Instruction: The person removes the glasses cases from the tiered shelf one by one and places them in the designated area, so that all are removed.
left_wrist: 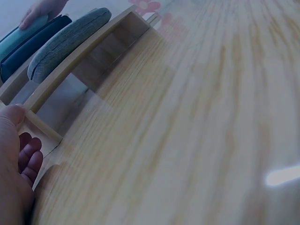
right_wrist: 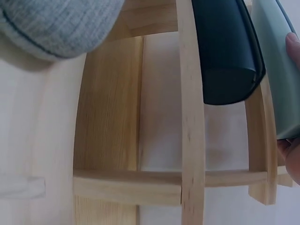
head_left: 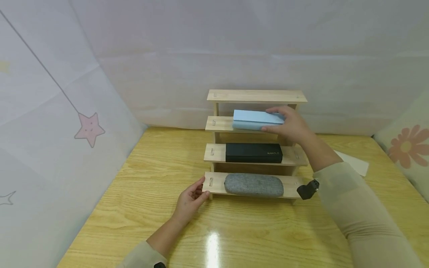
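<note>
Pale cloth (head_left: 207,37) backs the table (head_left: 144,186) bearing the stepped rack (head_left: 258,95). Your right hand (head_left: 291,124) grips the light-blue case (head_left: 253,118) at the rack's second-highest tier (head_left: 219,124); your left hand (head_left: 189,201) pinches the rack's lowest tier (head_left: 217,183) leftmost. Likely you're seating the case; settle it level, then release.
</note>
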Motion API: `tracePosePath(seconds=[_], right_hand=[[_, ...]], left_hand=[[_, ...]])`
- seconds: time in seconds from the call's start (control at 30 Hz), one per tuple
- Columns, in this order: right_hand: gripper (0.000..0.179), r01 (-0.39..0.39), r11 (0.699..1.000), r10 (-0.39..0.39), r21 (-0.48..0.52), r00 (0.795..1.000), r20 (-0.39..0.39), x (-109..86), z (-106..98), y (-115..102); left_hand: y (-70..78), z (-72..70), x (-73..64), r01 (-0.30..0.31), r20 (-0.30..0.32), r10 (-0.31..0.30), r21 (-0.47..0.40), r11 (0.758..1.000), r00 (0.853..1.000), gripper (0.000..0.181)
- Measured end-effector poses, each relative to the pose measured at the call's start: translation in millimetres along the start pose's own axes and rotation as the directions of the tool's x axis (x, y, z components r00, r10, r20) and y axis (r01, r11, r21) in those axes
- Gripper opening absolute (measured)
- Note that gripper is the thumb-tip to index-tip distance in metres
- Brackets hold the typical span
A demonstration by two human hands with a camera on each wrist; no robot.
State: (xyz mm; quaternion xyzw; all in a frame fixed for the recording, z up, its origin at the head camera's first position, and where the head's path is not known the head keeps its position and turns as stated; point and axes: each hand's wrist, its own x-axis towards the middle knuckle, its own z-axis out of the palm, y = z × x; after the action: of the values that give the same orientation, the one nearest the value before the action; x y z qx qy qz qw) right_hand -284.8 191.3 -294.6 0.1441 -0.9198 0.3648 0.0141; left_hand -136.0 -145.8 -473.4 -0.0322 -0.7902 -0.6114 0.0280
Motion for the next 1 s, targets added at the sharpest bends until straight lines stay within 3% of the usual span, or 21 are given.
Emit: tracePosePath(seconds=[0.43, 1.0], right_hand=[[0.085, -0.046, 0.999, 0.046, -0.006, 0.999, -0.015, -15.0, -20, 12], [0.082, -0.120, 0.992, 0.123, 0.036, 0.989, -0.085, -40.7, -48, 41]], left_hand=[[1.5, 0.4, 0.8, 0.015, 0.008, -0.015, -0.016, 1.000, 1.000, 0.053], [-0.9, 0.0, 1.3, -0.032, 0.014, 0.032, -0.037, 0.999, 0.999, 0.052]])
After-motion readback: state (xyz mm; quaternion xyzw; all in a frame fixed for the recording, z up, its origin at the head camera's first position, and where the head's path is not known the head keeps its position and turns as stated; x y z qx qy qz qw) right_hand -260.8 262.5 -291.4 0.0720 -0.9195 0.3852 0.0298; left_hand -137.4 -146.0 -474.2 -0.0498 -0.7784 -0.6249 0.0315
